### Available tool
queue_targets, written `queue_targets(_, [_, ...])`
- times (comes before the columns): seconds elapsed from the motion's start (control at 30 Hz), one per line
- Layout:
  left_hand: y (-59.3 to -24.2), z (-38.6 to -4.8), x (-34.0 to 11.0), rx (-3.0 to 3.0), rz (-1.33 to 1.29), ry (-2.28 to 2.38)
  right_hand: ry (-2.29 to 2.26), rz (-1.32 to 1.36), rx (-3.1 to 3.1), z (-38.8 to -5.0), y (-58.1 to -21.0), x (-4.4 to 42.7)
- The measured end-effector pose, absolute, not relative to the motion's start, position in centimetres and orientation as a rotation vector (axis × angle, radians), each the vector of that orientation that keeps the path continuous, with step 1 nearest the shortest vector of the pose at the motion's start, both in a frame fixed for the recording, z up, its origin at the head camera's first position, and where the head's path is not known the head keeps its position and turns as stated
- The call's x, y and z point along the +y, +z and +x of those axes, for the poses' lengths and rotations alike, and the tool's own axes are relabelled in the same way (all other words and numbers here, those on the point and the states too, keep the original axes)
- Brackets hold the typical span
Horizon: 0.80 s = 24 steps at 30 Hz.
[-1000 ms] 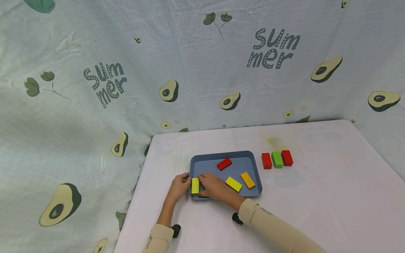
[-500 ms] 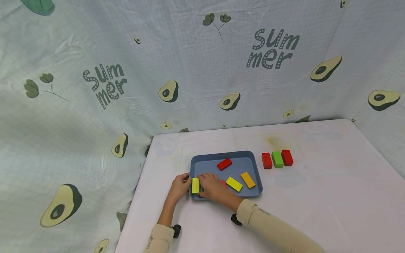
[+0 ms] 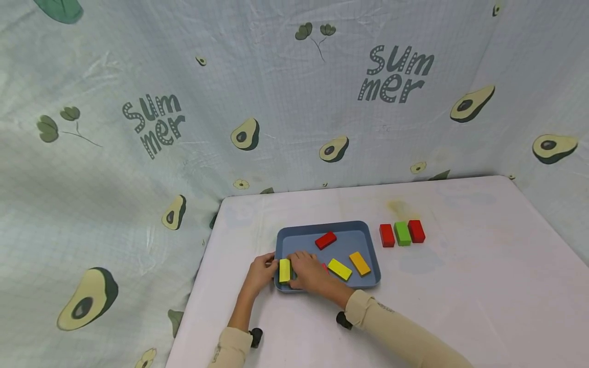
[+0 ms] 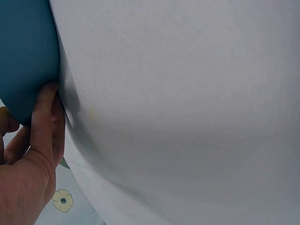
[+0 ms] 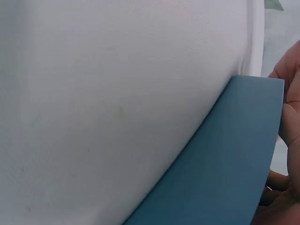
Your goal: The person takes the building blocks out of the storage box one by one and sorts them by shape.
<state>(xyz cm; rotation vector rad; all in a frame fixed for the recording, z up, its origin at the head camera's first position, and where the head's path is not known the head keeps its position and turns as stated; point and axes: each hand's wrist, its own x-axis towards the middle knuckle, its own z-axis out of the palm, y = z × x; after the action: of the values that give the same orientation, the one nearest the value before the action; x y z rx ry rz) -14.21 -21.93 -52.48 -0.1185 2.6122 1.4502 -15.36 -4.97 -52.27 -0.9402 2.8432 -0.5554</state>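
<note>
A shallow blue-grey tray [image 3: 354,227] lies on the table with several coloured blocks inside. At its left end is a yellow block [image 3: 285,271]. My left hand [image 3: 260,273] holds the tray's left side; the left wrist view shows its fingers [image 4: 43,117] against the outer wall. My right hand [image 3: 310,273] reaches over the front rim, fingers and thumb curled just right of that yellow block. A dark green strip shows between them, apparently a green block mostly hidden by the hand. Only part of the right hand [image 5: 290,117] appears beyond the tray wall in the right wrist view.
In the tray also lie a red block [image 3: 325,240], another yellow block [image 3: 339,269], an orange block [image 3: 360,263] and a partly covered pinkish-red one [image 3: 325,267]. Right of it, a green block [image 3: 402,233] stands between two red blocks [image 3: 387,235]. A patterned cloth hangs behind.
Both hands and the blocks keep nearly the same places. Only a slight shift of the head view and a tiny adjustment of the right hand show.
</note>
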Motion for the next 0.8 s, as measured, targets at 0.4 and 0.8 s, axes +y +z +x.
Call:
queue_targets(0.4, [-52.5, -14.2, -21.9, 2.616, -0.162, 1.426, -0.73, -0.793, 2.774, -15.4, -50.8, -4.1])
queue_targets(0.8, [-52.5, -14.3, -21.8, 2.625, -0.176, 1.41, -0.765, -0.774, 2.736, -16.1, -50.1, -2.8])
